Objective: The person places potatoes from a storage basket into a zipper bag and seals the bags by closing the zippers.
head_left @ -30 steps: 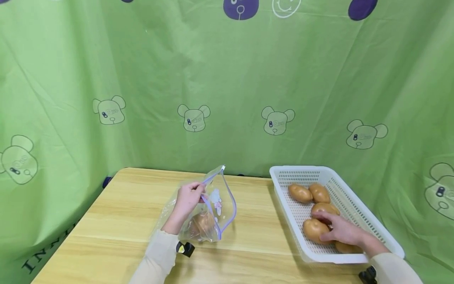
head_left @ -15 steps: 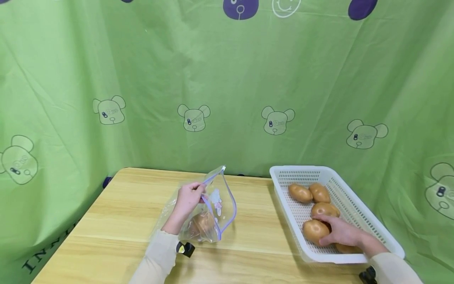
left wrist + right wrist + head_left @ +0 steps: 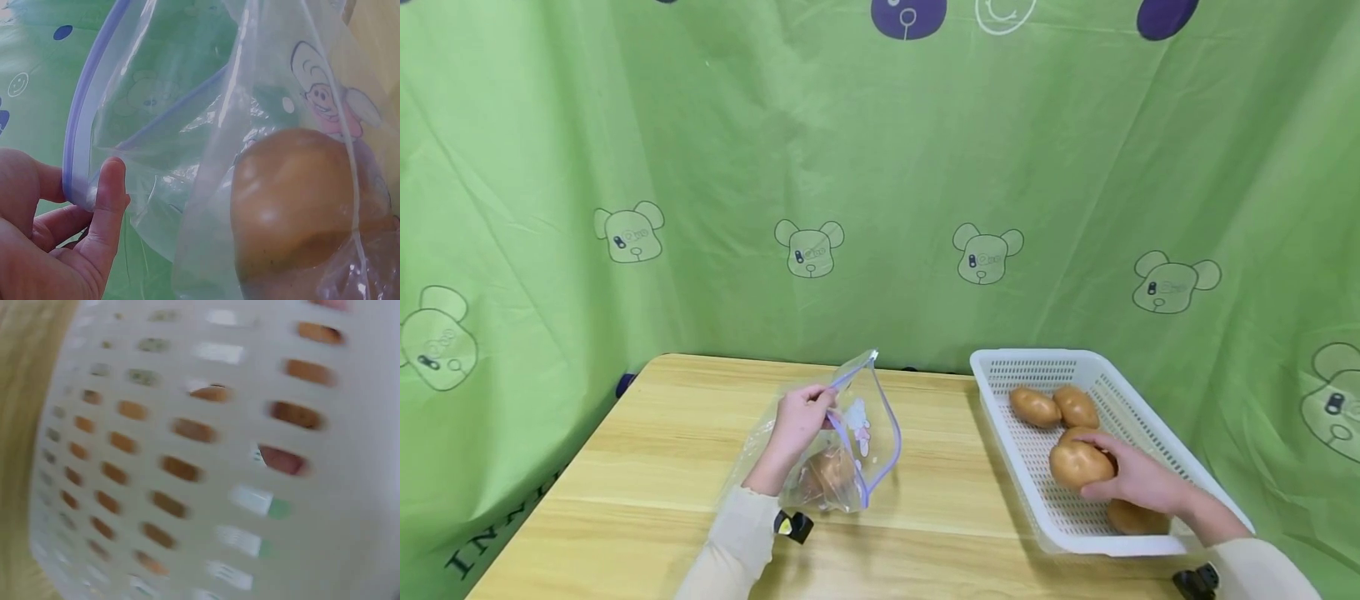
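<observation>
My left hand [image 3: 797, 423] pinches the purple-zip edge of a clear zip bag [image 3: 880, 417], keeping its mouth spread. Inside the bag lies a brown potato [image 3: 294, 200], seen through the plastic in the left wrist view. At the right, my right hand [image 3: 1138, 477] grips another potato [image 3: 1077, 467] between thumb and fingers, over the white basket [image 3: 1041, 533]. That potato partly covers one behind it. In the right wrist view the perforated basket wall [image 3: 206, 450] blocks the hand, with brown showing through its holes.
Two potatoes [image 3: 1034, 407] lie together at the basket's far end, and one more potato [image 3: 1137, 518] sits near its front edge. A green printed curtain [image 3: 880, 183] hangs behind the wooden table [image 3: 940, 533].
My right hand has lifted the front-left potato off the basket's floor and shifted it slightly back and to the right. The left hand and bag have stayed put.
</observation>
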